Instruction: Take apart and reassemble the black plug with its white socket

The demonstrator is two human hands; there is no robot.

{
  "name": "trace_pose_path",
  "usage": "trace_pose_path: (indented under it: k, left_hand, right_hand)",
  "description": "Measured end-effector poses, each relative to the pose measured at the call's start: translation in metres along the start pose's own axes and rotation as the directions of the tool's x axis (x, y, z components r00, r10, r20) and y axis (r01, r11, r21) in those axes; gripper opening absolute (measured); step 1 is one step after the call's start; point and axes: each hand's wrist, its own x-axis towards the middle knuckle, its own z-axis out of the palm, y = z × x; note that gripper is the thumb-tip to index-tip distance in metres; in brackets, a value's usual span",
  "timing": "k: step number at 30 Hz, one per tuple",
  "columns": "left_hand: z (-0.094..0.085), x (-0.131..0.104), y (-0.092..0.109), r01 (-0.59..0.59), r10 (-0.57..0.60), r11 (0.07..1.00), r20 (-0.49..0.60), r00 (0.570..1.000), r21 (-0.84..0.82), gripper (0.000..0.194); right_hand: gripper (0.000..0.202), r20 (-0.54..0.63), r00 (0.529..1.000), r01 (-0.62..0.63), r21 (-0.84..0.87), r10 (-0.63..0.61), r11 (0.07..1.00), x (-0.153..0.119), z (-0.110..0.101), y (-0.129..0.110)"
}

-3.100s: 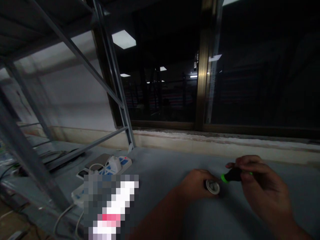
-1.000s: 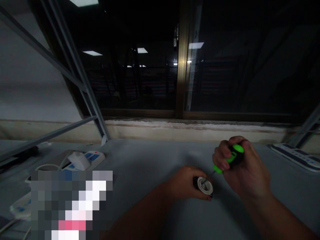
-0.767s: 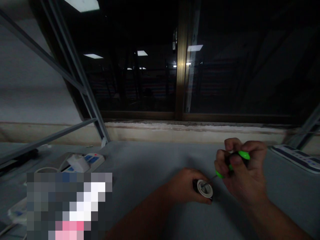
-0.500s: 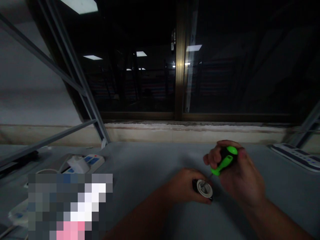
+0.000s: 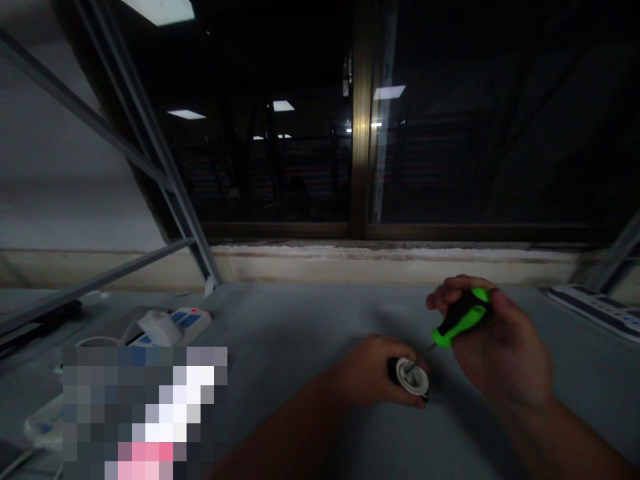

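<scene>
Plainly, fingers of your left hand (image 5: 367, 373) gripped the round part (image 5: 413, 378); those of your right hand (image 5: 510, 360) cradled the driver (image 5: 461, 319); good turning seemed to need firm bracing.

the screwdriver (image 5: 464, 316) is bright green and black. just left of it, the cylinder (image 5: 412, 377) is black with a white rim. below the screwdriver, the table (image 5: 295, 320) is blue-grey. well left of the screwdriver, the power strip (image 5: 193, 321) is white and blue with 1 red light (image 5: 194, 311); right of it, the 2nd strip (image 5: 595, 311) is white and dark grey. behind it, the window frame (image 5: 361, 167) is golden-brown.
</scene>
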Motion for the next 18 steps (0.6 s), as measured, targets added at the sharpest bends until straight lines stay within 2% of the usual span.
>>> trace_pose_path:
  k: [3,5,7,10,12,13,15,18]
  left_hand:
    - [0.0006,0.0000,-0.0010,0.007,-0.007,1.000,0.000,1.000,0.006,0.051]
    - [0.0009,0.0003,-0.0019,0.016,-0.015,1.000,-0.008,1.000,0.016,0.052]
    - [0.0009,0.0006,-0.0023,0.024,-0.024,0.999,-0.013,1.000,0.025,0.051]
    - [0.0006,0.0006,-0.0011,0.028,-0.028,0.999,-0.009,1.000,0.027,0.049]
    - [0.0006,0.0003,0.0004,0.025,-0.025,0.999,-0.009,1.000,0.023,0.050]
    - [0.0007,0.0002,0.0011,0.023,-0.023,1.000,-0.011,1.000,0.022,0.051]
    - [0.0009,0.0001,0.0019,0.019,-0.018,1.000,-0.011,1.000,0.018,0.051]
    - [0.0011,0.0002,0.0014,0.021,-0.021,1.000,-0.002,1.000,0.012,0.050]
  right_hand:
    - [0.028,0.072,0.995,-0.085,0.149,0.075,0.985,-0.0030,0.0002,-0.0069]
    - [0.023,0.096,0.995,-0.054,0.172,0.038,0.984,-0.0065,0.0024,-0.0095]
    - [0.017,0.094,0.995,0.011,0.157,-0.026,0.987,-0.0090,0.0048,-0.0094]
    - [0.019,0.028,0.993,0.108,0.079,-0.111,0.991,-0.0088,0.0058,-0.0066]
    - [0.014,0.009,0.993,0.122,0.003,-0.122,0.993,-0.0071,0.0049,-0.0048]
    - [0.009,0.019,0.994,0.104,-0.025,-0.104,0.994,-0.0064,0.0045,-0.0044]
    - [0.019,0.050,0.998,0.028,-0.033,-0.026,0.999,-0.0057,0.0044,-0.0046]
    - [0.028,0.083,0.994,-0.086,0.105,0.077,0.991,-0.0065,0.0067,-0.0075]
